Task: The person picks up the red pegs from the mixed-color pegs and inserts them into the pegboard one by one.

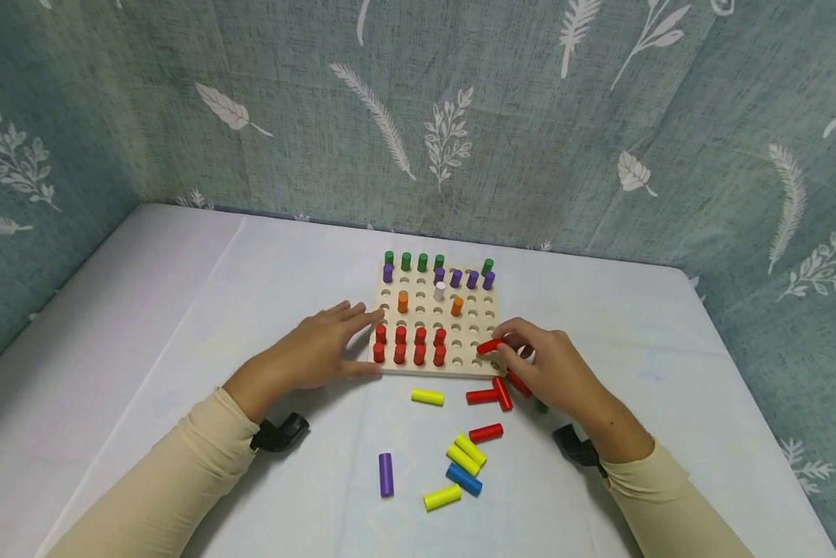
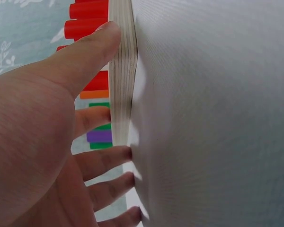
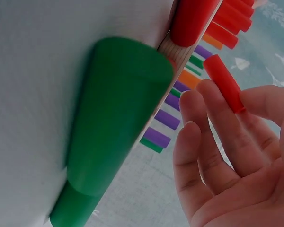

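Note:
A pegboard lies on the table, with rows of round holes. My left hand spreads its fingers at the board's left side; in the left wrist view the thumb rests on its edge. Over the front right corner, my right hand pinches a red peg between thumb and fingers, tilted and above the holes. Red pegs stand in two rows at the front left. Orange pegs and a white peg stand mid-board, purple pegs and green pegs at the back.
Before the board lie loose red pegs, yellow pegs, a blue peg and a purple peg. Green pegs lie beside the right hand, mostly hidden by it in the head view. A patterned cloth hangs behind the table.

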Demonstrator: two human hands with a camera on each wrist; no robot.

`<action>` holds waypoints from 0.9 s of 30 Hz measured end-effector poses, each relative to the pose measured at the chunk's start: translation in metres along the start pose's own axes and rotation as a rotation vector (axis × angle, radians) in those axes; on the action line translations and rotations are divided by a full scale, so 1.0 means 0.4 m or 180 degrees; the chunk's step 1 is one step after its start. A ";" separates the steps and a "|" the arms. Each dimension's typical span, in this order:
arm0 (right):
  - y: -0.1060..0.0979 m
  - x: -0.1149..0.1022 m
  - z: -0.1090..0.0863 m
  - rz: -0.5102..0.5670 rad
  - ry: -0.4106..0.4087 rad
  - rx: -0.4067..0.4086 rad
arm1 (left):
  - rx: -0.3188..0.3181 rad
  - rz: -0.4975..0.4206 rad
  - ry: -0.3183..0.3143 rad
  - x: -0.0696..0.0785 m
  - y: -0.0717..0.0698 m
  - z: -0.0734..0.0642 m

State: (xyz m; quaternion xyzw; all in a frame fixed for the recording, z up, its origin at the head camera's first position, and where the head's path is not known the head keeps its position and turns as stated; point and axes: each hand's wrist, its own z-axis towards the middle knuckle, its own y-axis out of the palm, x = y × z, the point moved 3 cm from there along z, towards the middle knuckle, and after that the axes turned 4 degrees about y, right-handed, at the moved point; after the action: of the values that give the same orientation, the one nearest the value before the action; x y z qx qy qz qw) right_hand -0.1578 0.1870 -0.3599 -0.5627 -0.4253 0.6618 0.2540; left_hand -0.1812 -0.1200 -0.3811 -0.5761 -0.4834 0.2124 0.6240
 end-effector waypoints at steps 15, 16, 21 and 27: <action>0.006 -0.021 -0.008 -0.0054 -0.0105 0.0038 | 0.0009 -0.0013 0.0040 0.001 -0.006 0.000; 0.005 -0.022 -0.009 -0.0059 -0.0112 0.0071 | 0.0006 -0.0010 0.0034 0.001 -0.005 0.001; 0.003 -0.028 -0.008 -0.0018 -0.0187 0.0174 | 0.0006 0.0003 0.0001 0.001 -0.005 0.003; 0.011 -0.038 0.006 -0.0049 -0.0274 0.0116 | -0.0054 -0.0026 -0.0039 -0.001 -0.002 -0.002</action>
State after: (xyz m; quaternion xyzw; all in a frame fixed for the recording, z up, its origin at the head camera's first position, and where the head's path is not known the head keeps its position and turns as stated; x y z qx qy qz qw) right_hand -0.1556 0.1716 -0.3557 -0.5257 -0.4280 0.6911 0.2506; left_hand -0.1811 -0.1209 -0.3804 -0.5781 -0.4914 0.2093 0.6169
